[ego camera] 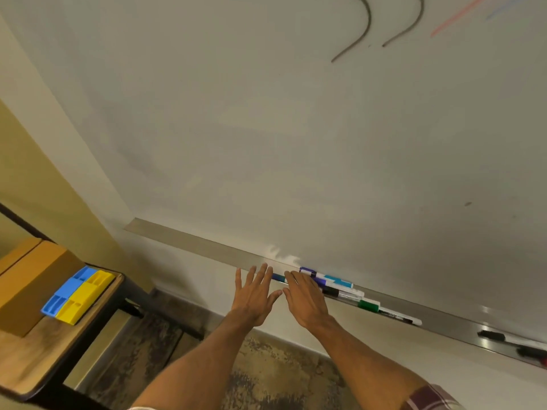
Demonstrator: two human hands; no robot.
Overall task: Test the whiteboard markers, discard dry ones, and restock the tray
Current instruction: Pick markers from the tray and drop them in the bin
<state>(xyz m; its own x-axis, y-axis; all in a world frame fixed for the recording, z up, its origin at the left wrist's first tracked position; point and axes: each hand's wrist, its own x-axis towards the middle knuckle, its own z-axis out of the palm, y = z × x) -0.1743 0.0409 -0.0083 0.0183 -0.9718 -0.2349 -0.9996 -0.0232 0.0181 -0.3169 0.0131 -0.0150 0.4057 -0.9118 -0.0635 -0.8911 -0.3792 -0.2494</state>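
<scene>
Two grips: both are bare hands, reaching side by side, palms down, to the tray's front edge, with the thumbs near each other.
Left grip (254,297): released, with the fingers straight and fanned out and the fingertips at the front lip of the tray.
Right grip (307,303): released, with straight fingers lying over the left end of the marker bunch. Whether they press on it cannot be told.
Tray (207,247): a long metal ledge under the whiteboard (266,128), slanting down to the right.
Marker bunch (340,287): several markers lie lengthwise in the tray just right of the grips, among them purple and teal caps.
Blue marker (278,277): lies in the tray and shows in the gap between the two grips.
Green-capped marker (368,305): lies in the tray at the right end of the bunch.
Black-capped markers (491,335): lie in the tray far to the right, well apart from the bunch.
Board marks: two dark curved strokes (359,31) sit at the top, with a red stroke (455,16) to their right.
Counter (23,365): a wooden top at lower left that carries a cardboard box (32,285).
Plastic pieces: a blue piece (68,294) and a yellow piece (85,297) lie side by side, touching, against the box.
</scene>
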